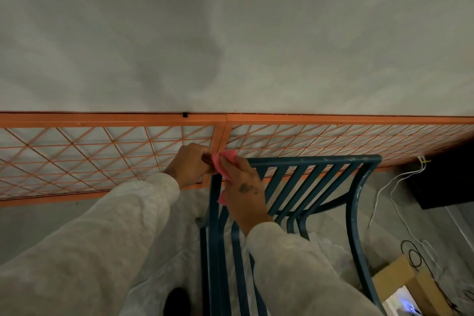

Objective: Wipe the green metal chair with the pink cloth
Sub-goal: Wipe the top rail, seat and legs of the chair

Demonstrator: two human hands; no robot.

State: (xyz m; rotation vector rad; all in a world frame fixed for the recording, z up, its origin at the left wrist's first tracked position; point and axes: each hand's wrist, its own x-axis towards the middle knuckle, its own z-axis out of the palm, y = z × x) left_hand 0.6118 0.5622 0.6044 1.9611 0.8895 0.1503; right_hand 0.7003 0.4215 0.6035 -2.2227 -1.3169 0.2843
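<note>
The green metal chair (356, 202) stands in front of me, its slatted back and top rail toward the wall. My right hand (243, 187) holds the pink cloth (227, 161) against the top left corner of the chair's back. A strip of the cloth hangs down below that hand. My left hand (191, 164) grips the same corner from the left, its fingers curled and touching the cloth's edge. Both arms wear pale sleeves.
An orange wire-mesh panel (102, 154) leans along the grey wall behind the chair. At the right lie white and black cables (400, 179), a dark box (443, 182) and a wooden frame (407, 282) on the floor.
</note>
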